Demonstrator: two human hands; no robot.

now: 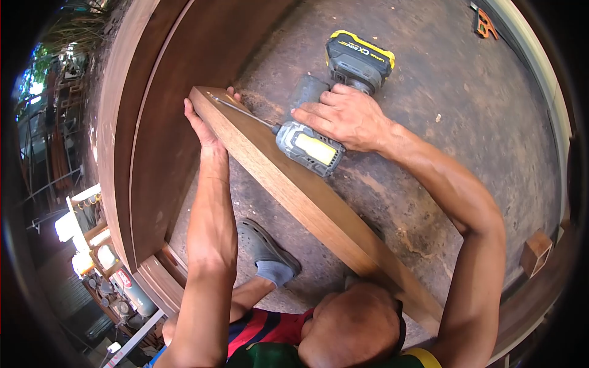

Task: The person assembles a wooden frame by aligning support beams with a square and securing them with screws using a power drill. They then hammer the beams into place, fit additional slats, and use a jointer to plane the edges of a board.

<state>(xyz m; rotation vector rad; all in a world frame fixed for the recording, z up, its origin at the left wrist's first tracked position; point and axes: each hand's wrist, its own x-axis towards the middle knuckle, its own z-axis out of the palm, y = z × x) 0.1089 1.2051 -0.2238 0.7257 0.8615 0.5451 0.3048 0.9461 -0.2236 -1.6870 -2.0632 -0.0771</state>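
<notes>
A long light-brown wooden plank [319, 208] stands on its edge and runs from upper left to lower right. My left hand [205, 126] grips its far end from the left side. My right hand [346, 116] holds a grey and yellow cordless drill [310, 147] by its handle, with the yellow-and-black battery [359, 58] pointing away. The drill's long thin bit [242, 110] lies against the plank's top edge near the far end, close to my left fingers.
A big dark curved wooden frame [147, 135] lies left of the plank. A foot in a grey clog [264, 248] rests on the stained concrete floor [442, 110]. A head [356, 328] fills the bottom edge. A small wooden block [537, 251] sits right, an orange tool [485, 24] top right.
</notes>
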